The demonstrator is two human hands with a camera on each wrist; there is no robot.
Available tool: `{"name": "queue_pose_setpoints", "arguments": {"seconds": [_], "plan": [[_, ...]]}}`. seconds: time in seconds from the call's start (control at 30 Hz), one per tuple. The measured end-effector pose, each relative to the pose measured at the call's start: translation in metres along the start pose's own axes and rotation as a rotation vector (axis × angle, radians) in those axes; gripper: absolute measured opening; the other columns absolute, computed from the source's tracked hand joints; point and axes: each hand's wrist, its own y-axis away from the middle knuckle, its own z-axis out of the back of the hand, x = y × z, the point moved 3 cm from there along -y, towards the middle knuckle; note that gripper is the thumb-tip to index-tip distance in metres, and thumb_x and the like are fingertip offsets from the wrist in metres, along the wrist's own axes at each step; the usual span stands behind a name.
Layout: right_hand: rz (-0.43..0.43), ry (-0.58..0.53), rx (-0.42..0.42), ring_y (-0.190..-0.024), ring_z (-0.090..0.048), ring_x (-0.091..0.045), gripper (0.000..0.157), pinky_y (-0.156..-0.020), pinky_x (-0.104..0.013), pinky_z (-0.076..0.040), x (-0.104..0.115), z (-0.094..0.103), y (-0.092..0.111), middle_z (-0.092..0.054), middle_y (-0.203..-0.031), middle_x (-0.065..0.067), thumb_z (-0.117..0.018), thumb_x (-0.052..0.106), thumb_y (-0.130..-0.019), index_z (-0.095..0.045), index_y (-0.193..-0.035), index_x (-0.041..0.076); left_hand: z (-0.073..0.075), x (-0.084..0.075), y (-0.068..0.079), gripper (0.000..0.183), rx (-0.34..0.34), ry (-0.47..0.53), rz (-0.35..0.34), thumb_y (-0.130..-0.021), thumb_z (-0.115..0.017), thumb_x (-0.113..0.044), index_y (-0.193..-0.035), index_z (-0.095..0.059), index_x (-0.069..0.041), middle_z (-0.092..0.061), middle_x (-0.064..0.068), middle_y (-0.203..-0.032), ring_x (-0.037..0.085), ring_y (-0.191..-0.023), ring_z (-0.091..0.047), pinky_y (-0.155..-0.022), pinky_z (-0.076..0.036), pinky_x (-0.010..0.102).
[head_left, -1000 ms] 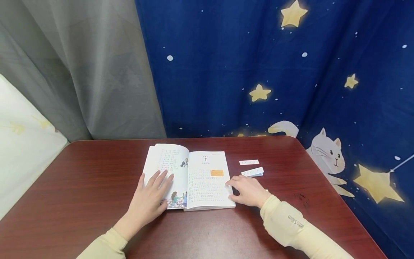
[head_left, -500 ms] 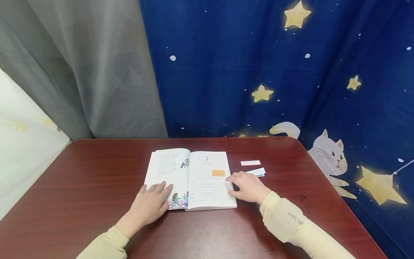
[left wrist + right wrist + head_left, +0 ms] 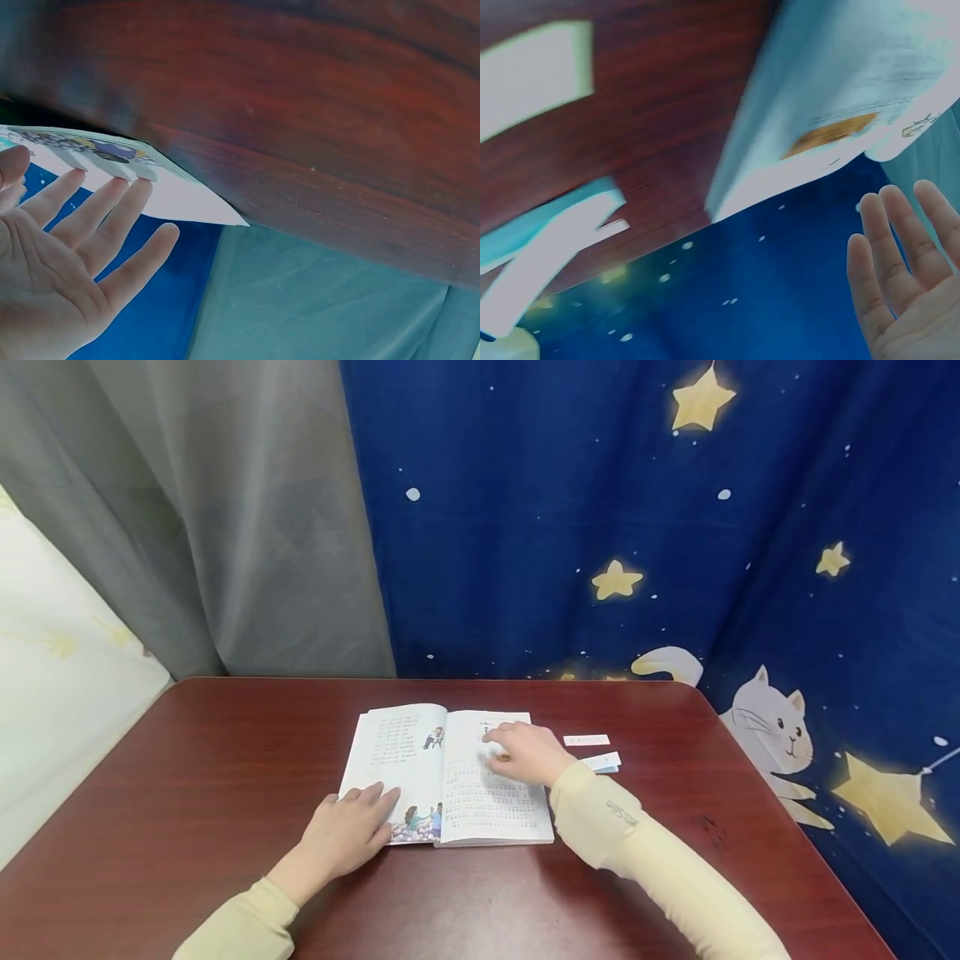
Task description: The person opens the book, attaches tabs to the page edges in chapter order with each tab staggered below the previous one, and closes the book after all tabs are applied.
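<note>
An open book [image 3: 491, 814] lies on the table, with printed text on both pages and a coloured drawing of children at the lower left. My left hand [image 3: 348, 831] rests on the left page's lower outer part, its fingers spread and fairly straight; the left wrist view shows fingertips touching the page [image 3: 191, 204]. Over the upper part of the right page is my right hand [image 3: 528, 752], partly covering the text and the orange box. In the right wrist view its fingers [image 3: 904, 255] are extended, apart from the page, with nothing between them.
Right of the book lie a white paper strip [image 3: 587, 740] and, nearer me, a folded white and light-blue strip [image 3: 602, 762]. All sit on a dark red wooden table [image 3: 225, 760]. Behind its far edge hang a grey curtain [image 3: 277, 527] and a blue starry curtain [image 3: 525, 527].
My right hand has moved from the book's right edge leftward and away from me, over the right page. My left hand slid slightly down the left page, whose corner settled flatter.
</note>
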Motion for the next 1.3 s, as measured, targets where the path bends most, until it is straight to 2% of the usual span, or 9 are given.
{"name": "queue_pose_setpoints", "arguments": {"seconds": [0.23,0.47,0.83,1.03,1.3], "plan": [[0.0,-0.013,0.067,-0.097,-0.054,-0.016,0.038,-0.079,-0.034,-0.042,0.022,-0.009,-0.04,-0.058,-0.106,0.002,-0.058,0.035,-0.081,-0.059,-0.114,0.018,-0.003,0.004,0.0,0.04,-0.015,-0.027,-0.01,-0.079,-0.053,-0.025,-0.116,-0.056,-0.011,-0.055,0.012,-0.109,0.03,-0.089,-0.055,-0.062,-0.042,0.044],[-0.031,0.001,0.098,-0.094,-0.054,-0.014,0.038,-0.079,-0.033,-0.042,0.029,-0.025,-0.061,-0.057,-0.105,0.003,-0.058,0.036,-0.08,-0.059,-0.116,0.022,-0.004,0.005,0.0,0.04,-0.032,-0.032,-0.019,-0.077,-0.055,-0.027,-0.113,-0.057,-0.01,-0.056,0.012,-0.106,0.029,-0.087,-0.056,-0.06,-0.043,0.043],[-0.029,-0.016,0.118,-0.1,-0.052,-0.015,0.044,-0.082,-0.034,-0.041,0.031,-0.033,-0.071,-0.055,-0.113,0.003,-0.06,0.037,-0.078,-0.056,-0.118,0.02,-0.003,0.01,-0.001,0.041,-0.025,-0.036,-0.014,-0.079,-0.056,-0.032,-0.113,-0.057,-0.009,-0.056,0.011,-0.105,0.029,-0.086,-0.056,-0.058,-0.043,0.042],[-0.026,-0.046,0.166,-0.107,-0.046,-0.016,0.05,-0.087,-0.036,-0.037,0.032,-0.038,-0.072,-0.049,-0.123,0.004,-0.061,0.041,-0.076,-0.054,-0.121,0.021,-0.005,0.016,-0.003,0.046,-0.021,-0.035,-0.003,-0.078,-0.058,-0.039,-0.113,-0.057,-0.008,-0.056,0.012,-0.105,0.03,-0.087,-0.055,-0.058,-0.043,0.042],[-0.05,-0.04,0.223,-0.116,-0.037,-0.018,0.058,-0.091,-0.039,-0.033,0.032,-0.041,-0.075,-0.042,-0.13,0.004,-0.061,0.049,-0.074,-0.049,-0.125,0.024,-0.009,0.024,-0.003,0.059,0.06,-0.008,0.045,-0.074,-0.058,-0.05,-0.114,-0.057,-0.007,-0.055,0.012,-0.109,0.03,-0.093,-0.053,-0.065,-0.042,0.045]]}}
